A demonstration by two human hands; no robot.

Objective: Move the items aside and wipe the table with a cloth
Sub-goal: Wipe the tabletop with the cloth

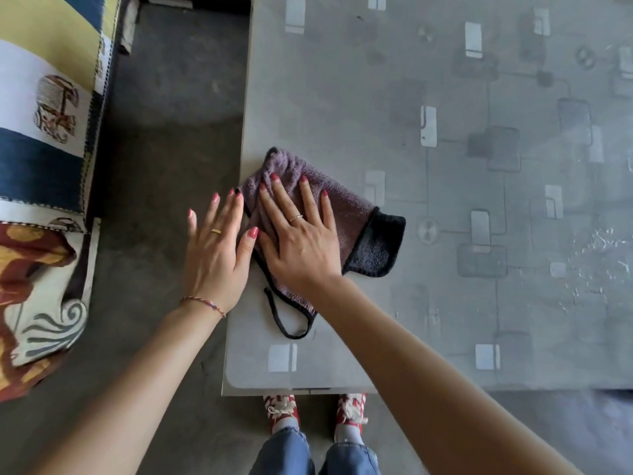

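Observation:
A purple cloth (346, 204) with a black underside and a black hanging loop lies at the left edge of the grey patterned table (342, 97). My right hand (301, 234) presses flat on the cloth with its fingers straight and spread. Just left of it is my left hand (219, 248), flat with straight fingers at the table's left edge; its thumb touches the cloth's rim and its fingers reach out past the edge. No other items are visible on the table.
A sofa (44, 132) with a striped, patterned cover stands to the left across a strip of grey floor (164, 132). The table's near edge (291, 390) is just above my red-and-white shoes. Faint smears show on the table's right side (589, 262).

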